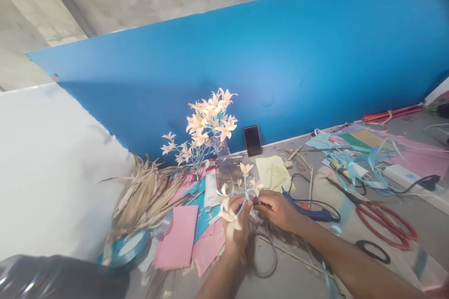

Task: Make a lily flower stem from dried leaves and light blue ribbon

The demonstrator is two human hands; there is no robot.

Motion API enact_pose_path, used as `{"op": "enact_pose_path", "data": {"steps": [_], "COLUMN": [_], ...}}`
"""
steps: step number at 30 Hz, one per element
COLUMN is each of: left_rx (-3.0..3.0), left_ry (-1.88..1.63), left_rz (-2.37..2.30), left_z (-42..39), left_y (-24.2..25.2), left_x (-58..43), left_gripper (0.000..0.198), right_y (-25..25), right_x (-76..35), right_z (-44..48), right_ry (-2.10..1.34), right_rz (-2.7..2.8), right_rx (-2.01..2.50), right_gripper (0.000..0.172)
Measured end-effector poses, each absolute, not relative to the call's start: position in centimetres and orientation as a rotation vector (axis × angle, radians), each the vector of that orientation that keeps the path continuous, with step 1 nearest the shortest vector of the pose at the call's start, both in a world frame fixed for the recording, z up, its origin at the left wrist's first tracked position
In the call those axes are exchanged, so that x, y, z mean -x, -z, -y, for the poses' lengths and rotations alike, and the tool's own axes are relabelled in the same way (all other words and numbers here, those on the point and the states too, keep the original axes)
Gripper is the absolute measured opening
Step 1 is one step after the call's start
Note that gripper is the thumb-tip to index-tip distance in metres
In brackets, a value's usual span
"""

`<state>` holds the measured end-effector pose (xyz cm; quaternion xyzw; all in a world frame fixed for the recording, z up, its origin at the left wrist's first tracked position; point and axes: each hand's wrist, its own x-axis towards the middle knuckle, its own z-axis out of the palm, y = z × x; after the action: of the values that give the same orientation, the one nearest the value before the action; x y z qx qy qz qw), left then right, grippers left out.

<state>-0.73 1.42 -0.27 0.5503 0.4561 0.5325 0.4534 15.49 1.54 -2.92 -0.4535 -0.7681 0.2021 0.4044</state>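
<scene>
A small spray of cream artificial flowers (pixel 246 169) on light-blue wrapped stems is in front of me. My left hand (pixel 242 231) is closed around its stem, with pale petals hanging over the fingers. Close beside it, my right hand (pixel 277 208) has its fingers pinched together by the stem; what lies between them is hidden. Behind the hands, a bunch of similar cream flowers (pixel 210 114) stands in a clear vase (pixel 224 161). Just right of my right hand lies a dark-blue glue gun (pixel 314 212) with a black cord.
Dried husks (pixel 143 191), pink paper (pixel 177 238) and a blue ribbon roll (pixel 128 247) lie left. To the right are red-handled scissors (pixel 386 224), a black-handled pair (pixel 373 251), tangled blue ribbon (pixel 377 163) and a power strip (pixel 403 180). A phone (pixel 252 140) leans on the blue panel (pixel 266 65).
</scene>
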Motion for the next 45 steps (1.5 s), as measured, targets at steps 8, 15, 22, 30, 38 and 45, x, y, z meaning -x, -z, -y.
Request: {"op": "enact_pose_path", "data": {"steps": [8,15,22,30,38,45], "left_rx": [-1.473,-1.42,-1.554,-1.805,-1.635,-1.552], "left_ry": [-1.356,-1.318,-1.04,-1.048,-1.245,-1.218], "left_rz": [-1.081,-1.047,-1.23,-1.061,-1.437,-1.321], "left_z": [-1.4,-1.4,-1.7,3.4,-1.4,-0.9], "left_y": [-0.6,0.6,-0.3,-7.2,-7.7,-2.2], "left_x": [1.1,1.3,0.8,12.3,12.6,4.5], "left_gripper": [0.026,0.018,0.015,0.032,0.036,0.03], "right_y": [3.1,3.9,4.1,3.9,3.8,3.7], "right_x": [-15.1,-14.7,-16.1,-18.0,-18.0,-16.3], "right_z": [-1.5,-1.4,-2.2,-3.2,-3.2,-2.7], "right_ry": [-0.543,-0.52,-0.379,-0.393,-0.344,-0.299], "right_rz": [1.982,1.95,1.699,1.486,1.448,1.591], "right_rx": [1.199,1.169,1.282,1.41,1.325,1.263], "right_gripper": [0.022,0.03,0.029,0.032,0.036,0.033]}}
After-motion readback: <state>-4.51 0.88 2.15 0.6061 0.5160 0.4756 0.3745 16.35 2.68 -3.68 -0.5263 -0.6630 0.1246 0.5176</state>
